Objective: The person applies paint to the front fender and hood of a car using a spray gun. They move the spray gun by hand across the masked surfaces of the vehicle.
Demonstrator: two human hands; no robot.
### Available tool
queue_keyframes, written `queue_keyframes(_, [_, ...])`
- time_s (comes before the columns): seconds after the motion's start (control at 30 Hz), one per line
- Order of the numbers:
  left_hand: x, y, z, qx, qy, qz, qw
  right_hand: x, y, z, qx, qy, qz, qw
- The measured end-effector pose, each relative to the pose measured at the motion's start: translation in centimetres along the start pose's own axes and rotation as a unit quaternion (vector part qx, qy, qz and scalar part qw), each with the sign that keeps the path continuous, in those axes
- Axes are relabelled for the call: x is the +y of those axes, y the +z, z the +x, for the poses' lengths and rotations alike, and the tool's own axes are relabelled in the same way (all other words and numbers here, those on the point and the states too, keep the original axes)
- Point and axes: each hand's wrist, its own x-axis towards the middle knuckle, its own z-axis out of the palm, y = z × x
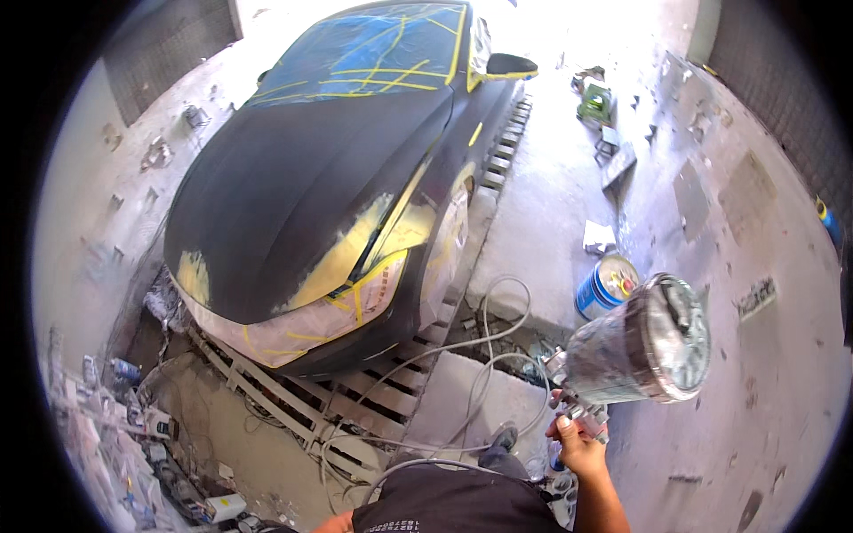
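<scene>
My right hand (582,451) is closed around the metal body of a paint spray gun (582,415), raised at my right side. The gun's large paint-smeared cup (613,354) tilts up and to the right, lid toward me. A pale air hose (462,438) loops over the ground near the gun; where it joins is hidden. Ahead to the left stands a matt dark car (302,178), with yellowish filler patches (342,253) on its hood. Masking film (364,53) and yellow tape cover its windshield. Only a bit of my left arm (336,523) shows; the hand is out of frame.
Slatted ramps (355,391) lie under the car, beside a lower floor area. A blue paint bucket (604,286) stands beyond the cup. Farther off are a green object (594,105) and a small stool (608,142). Cluttered cans and tools (160,453) fill the lower left.
</scene>
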Motion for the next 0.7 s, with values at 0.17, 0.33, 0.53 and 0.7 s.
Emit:
queue_keyframes(0.17, [4.3,5.8,-3.3,0.016,-0.015,-0.066,0.998,-0.9,-3.2,5.1,-0.069,0.027,-0.002,0.997])
queue_keyframes(0.33, [6.6,10.2,-5.1,0.025,-0.031,-0.132,0.991,-0.9,-4.3,9.7,-0.129,-0.017,-0.019,0.991])
queue_keyframes(0.53, [8.1,14.7,-4.7,0.017,-0.063,-0.213,0.975,-2.2,-1.2,14.5,-0.164,-0.011,-0.034,0.986])
queue_keyframes(0.7, [9.8,17.3,-3.4,-0.017,-0.072,-0.272,0.959,-2.6,1.7,18.6,-0.172,0.005,-0.088,0.981])
